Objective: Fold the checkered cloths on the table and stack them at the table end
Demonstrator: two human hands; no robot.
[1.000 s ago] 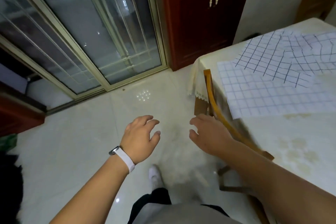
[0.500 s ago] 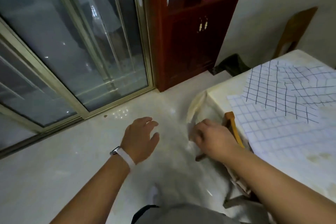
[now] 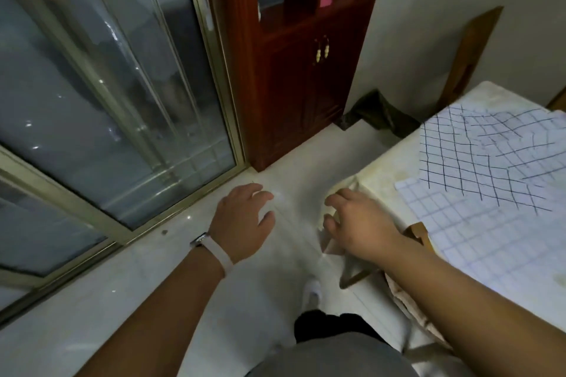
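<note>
Left grip [image 3: 245, 220]: fingers parted and loosely bent, thumb out to the side, nothing held. It hangs palm down over the floor [image 3: 153, 300] just left of frame centre, with a white wristband [image 3: 218, 254] on the wrist.

Right grip [image 3: 358, 223]: fingers loosely curled and apart, nothing visibly held. It sits just right of centre, in front of the draped corner of the cream tablecloth [image 3: 382, 180]. Whether the fingertips touch that drape cannot be told. The two grips are level with each other and apart.

At 3 o'clock of the right grip, the top of a wooden chair back [image 3: 417, 231] shows against the edge of the desk [image 3: 490, 95].

Task items, both on the desk and well clear of either grip:
- Pale-grid cloth [image 3: 477, 239], lying flat at 3 to 4 o'clock. Its near corner points to 10 o'clock. Its visible edge runs from there toward 4 o'clock and leaves the frame, so the long axis cannot be confirmed.
- Dark-grid cloth [image 3: 490, 156], at 2 to 3 o'clock, unfolded and wrinkled. It lies askew over the far part of the pale-grid cloth, with one corner pointing to 12 o'clock.

Surroundings: a white shoe [image 3: 312, 291] at 6 o'clock, a dark red cabinet [image 3: 306, 86] at 12 o'clock, a sliding glass door [image 3: 107, 101] at 10 o'clock, a dark bag [image 3: 379, 116] on the floor at 1 o'clock, and a second chair [image 3: 471, 52] against the wall at 2 o'clock.
</note>
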